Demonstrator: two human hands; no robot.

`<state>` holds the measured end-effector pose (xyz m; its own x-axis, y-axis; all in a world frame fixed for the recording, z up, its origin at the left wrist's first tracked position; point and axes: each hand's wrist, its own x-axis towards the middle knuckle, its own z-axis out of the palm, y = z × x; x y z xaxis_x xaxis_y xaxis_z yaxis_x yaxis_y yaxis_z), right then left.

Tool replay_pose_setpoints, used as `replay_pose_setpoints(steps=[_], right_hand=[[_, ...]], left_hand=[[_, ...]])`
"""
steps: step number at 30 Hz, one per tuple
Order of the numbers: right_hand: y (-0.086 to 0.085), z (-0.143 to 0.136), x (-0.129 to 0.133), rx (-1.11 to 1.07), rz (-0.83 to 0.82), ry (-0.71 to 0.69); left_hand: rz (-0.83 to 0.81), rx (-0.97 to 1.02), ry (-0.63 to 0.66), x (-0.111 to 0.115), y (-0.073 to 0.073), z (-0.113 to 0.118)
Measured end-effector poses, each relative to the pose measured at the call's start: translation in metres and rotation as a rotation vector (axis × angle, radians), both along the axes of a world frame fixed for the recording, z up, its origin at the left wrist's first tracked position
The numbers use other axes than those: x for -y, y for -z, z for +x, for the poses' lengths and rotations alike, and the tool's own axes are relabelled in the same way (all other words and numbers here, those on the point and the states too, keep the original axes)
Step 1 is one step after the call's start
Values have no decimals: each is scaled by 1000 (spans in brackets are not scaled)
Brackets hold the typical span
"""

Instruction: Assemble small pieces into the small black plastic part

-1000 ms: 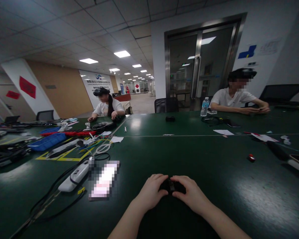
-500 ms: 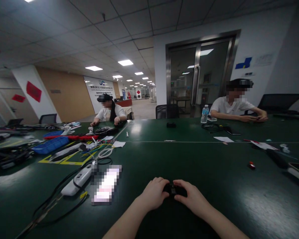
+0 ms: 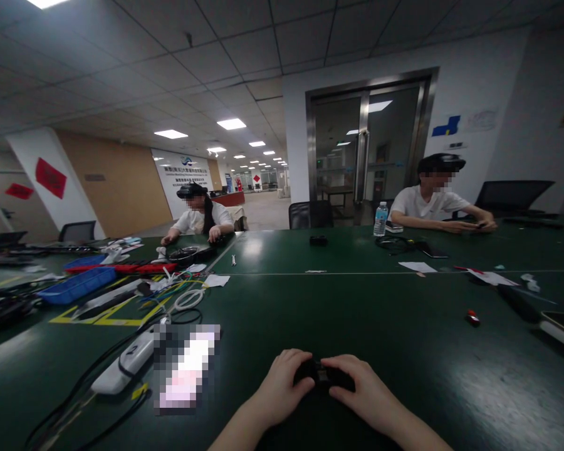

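Observation:
Between my two hands is a small black object with a shiny, lighter patch in its middle; its kind is too dark to make out. My left hand closes on its left end, fingers over the far side and thumb on the near side. My right hand grips the right end in the same way. The fingers cover much of the object, which is low over the green tabletop. A blurred-out lit rectangle lies to the left of my hands.
A white power strip with black cables lies at the left, a blue tray beyond it. A small red item rests at the right. Across the table sit two people, a water bottle and another small black object.
The view has tilted and shifted slightly, so most things appear a little lower and further left. Both hands keep their hold on the small black object.

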<state>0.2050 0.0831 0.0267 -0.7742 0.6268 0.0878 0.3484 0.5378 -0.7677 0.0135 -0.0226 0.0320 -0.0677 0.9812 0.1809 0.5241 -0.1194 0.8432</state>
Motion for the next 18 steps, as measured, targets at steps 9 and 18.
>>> replay_pose_setpoints(steps=[9, 18], right_hand=[[-8, -1, 7, 18, 41, 39], [-7, -5, 7, 10, 135, 24]], left_hand=[[13, -35, -10, -3, 7, -2], [-53, -358, 23, -5, 7, -2]])
